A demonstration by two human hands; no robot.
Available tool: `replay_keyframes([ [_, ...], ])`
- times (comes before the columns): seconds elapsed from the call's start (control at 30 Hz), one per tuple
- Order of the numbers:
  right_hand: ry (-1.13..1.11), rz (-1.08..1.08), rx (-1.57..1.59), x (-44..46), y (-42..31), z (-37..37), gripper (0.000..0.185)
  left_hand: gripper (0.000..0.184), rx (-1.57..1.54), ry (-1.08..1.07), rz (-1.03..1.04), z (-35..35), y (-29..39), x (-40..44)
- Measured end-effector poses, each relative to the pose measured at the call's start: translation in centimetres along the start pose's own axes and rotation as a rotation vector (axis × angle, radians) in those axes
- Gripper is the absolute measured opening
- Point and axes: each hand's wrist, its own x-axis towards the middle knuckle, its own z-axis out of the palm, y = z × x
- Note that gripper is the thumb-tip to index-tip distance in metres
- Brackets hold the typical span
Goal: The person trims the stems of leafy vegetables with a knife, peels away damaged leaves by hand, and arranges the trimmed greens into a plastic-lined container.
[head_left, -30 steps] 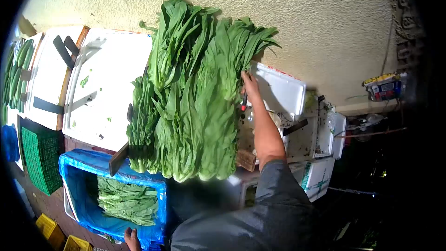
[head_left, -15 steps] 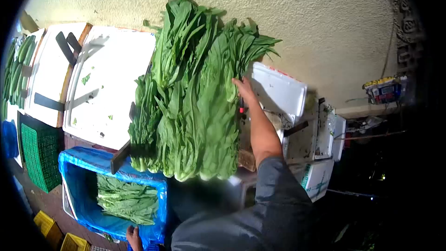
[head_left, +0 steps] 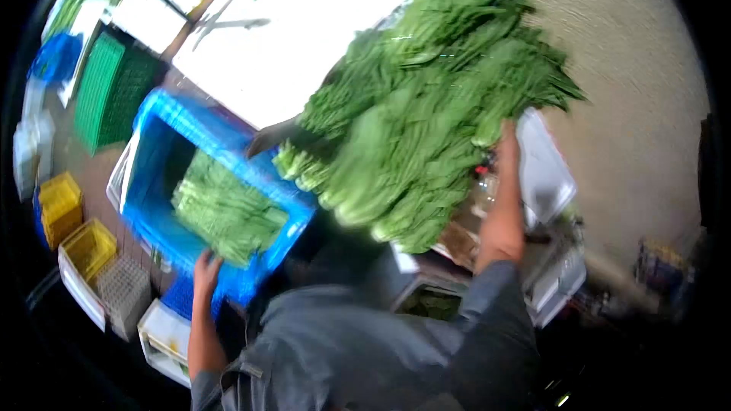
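Lettuce pile [head_left: 426, 106], long leaves with pale butt ends toward the near side, fills the far centre, right of a white panel [head_left: 282, 38] and up near the textured wall [head_left: 632, 46]. Right hand [head_left: 507, 143] is at the pile's right edge, reaching in from the near side, just beside a white foam lid [head_left: 542, 164]. Fingers blurred, partly lost against the leaves: can't tell how far open, or whether it has hold of any. Small red-tipped item [head_left: 481, 170] just near-left of that hand, ID unclear.

Left hand [head_left: 205, 270] is at the near edge of the blue-lined box [head_left: 186, 120], near left. Fingers look slightly bent at the liner; can't tell if they're gripping it. Smaller lettuce batch [head_left: 228, 209] lies flat inside the box, well apart from the right hand. Green crate [head_left: 100, 91] sits far-left of the box, yellow crate [head_left: 59, 205] left of it.
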Motion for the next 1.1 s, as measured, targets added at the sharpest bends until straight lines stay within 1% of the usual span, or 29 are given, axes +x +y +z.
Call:
replay_keyframes([
  [0.03, -0.046, 0.152, 0.078, 2.6, 2.6, -0.8, 0.062, 0.057, -0.054, -0.002, 0.001, 0.1, -0.7, -0.3],
  [0.07, -0.028, 0.101, 0.091, 2.6, 2.8, -1.1, 0.061, 0.057, 0.093, 0.044, -0.005, 1.0, -0.1, 0.3],
  [0.1, -0.010, 0.051, 0.103, 2.5, 2.7, -1.3, 0.060, 0.057, 0.126, 0.056, -0.039, 1.1, 1.1, -0.5],
  [0.13, 0.075, 0.019, -0.019, 3.2, 2.9, -1.8, 0.058, 0.058, 0.056, 0.062, -0.035, 1.9, -1.0, 0.4],
  [0.17, 0.166, 0.038, -0.022, 2.3, 1.3, -1.3, 0.058, 0.058, -0.047, 0.046, -0.100, 2.6, 0.9, 0.1],
  [0.2, 0.159, -0.117, -0.103, 3.3, 2.7, -2.9, 0.059, 0.055, -0.050, 0.064, -0.069, 3.2, 0.0, 0.5],
  [0.23, 0.135, -0.212, -0.181, 5.8, 4.8, -6.0, 0.059, 0.052, -0.106, 0.078, -0.078, 3.9, 0.2, 0.7],
  [0.27, 0.247, -0.110, -0.230, 3.2, 1.6, -5.3, 0.058, 0.048, -0.125, 0.062, -0.067, 4.3, 1.6, 0.7],
  [0.33, 0.333, -0.154, -0.151, 0.1, -1.9, -5.3, 0.054, 0.040, -0.234, 0.109, -0.131, 6.2, -1.1, 2.2],
  [0.37, 0.239, -0.203, -0.104, -1.3, -3.2, -5.4, 0.052, 0.040, -0.219, 0.241, -0.127, 6.6, -1.3, 2.6],
  [0.4, 0.136, -0.187, -0.071, -3.9, -5.6, -5.0, 0.051, 0.039, -0.203, 0.369, -0.121, 6.3, -1.7, 3.2],
  [0.47, 0.085, -0.131, 0.118, -11.5, -11.0, -1.0, 0.051, 0.039, -0.309, 0.418, -0.183, 4.3, -2.9, 5.2],
  [0.5, -0.078, -0.120, 0.135, -14.1, -12.0, -0.6, 0.050, 0.039, -0.366, 0.437, -0.218, 3.5, -3.5, 6.3],
  [0.53, -0.191, -0.148, 0.141, -16.9, -12.6, 0.7, 0.056, 0.038, -0.358, 0.482, -0.192, 2.4, -4.4, 7.8],
  [0.57, -0.458, -0.116, 0.277, -18.8, -11.8, 1.3, 0.064, 0.039, -0.394, 0.547, -0.177, 1.6, -6.4, 9.9],
  [0.6, -0.622, -0.131, 0.374, -22.5, -11.5, 3.7, 0.072, 0.041, -0.433, 0.608, -0.157, 1.1, -8.1, 12.0],
  [0.63, -0.745, 0.020, 0.419, -25.5, -10.8, 5.9, 0.074, 0.044, -0.404, 0.636, -0.166, 0.1, -7.5, 13.1],
  [0.67, -0.879, -0.055, 0.280, -27.4, -8.0, 7.6, 0.075, 0.047, -0.373, 0.665, -0.176, -1.1, -6.5, 13.8],
  [0.7, -0.911, 0.119, 0.282, -31.0, -6.8, 10.1, 0.074, 0.058, -0.255, 0.655, -0.209, -1.9, -6.5, 15.0],
  [0.77, -0.927, 0.478, 0.280, -38.2, -4.6, 15.0, 0.073, 0.064, -0.301, 0.631, -0.304, -1.4, -9.0, 19.5],
  [0.8, -0.781, 1.025, 0.655, -39.9, -1.1, 15.9, 0.071, 0.067, -0.326, 0.618, -0.353, -0.7, -9.8, 21.0],
  [0.83, -0.941, 0.771, 0.351, -42.5, 0.6, 16.7, 0.072, 0.073, -0.226, 0.602, -0.391, -1.8, -6.8, 19.9],
  [0.87, -0.899, 0.837, 0.219, -44.7, 1.3, 17.7, 0.071, 0.075, -0.287, 0.518, -0.383, -3.2, -4.3, 18.4],
  [0.9, -0.773, 0.980, 0.318, -47.8, -0.2, 19.5, 0.055, 0.074, -0.208, 0.547, -0.410, -2.4, -5.7, 19.7],
  [0.93, -0.812, 1.056, 0.446, -48.7, 2.0, 19.5, 0.049, 0.073, -0.128, 0.574, -0.431, -2.1, -5.9, 20.3],
  [1.0, -0.890, 0.952, 0.235, -50.2, 4.0, 19.2, 0.055, 0.067, -0.203, 0.542, -0.436, -2.6, -5.7, 19.6],
  [1.07, -0.922, 0.837, 0.103, -51.8, 3.8, 19.6, 0.048, 0.065, -0.321, 0.490, -0.422, -3.8, -4.8, 18.3],
  [1.1, -0.910, 0.847, 0.143, -52.7, 2.3, 20.2, 0.042, 0.064, -0.269, 0.547, -0.382, -3.0, -6.8, 19.1],
])
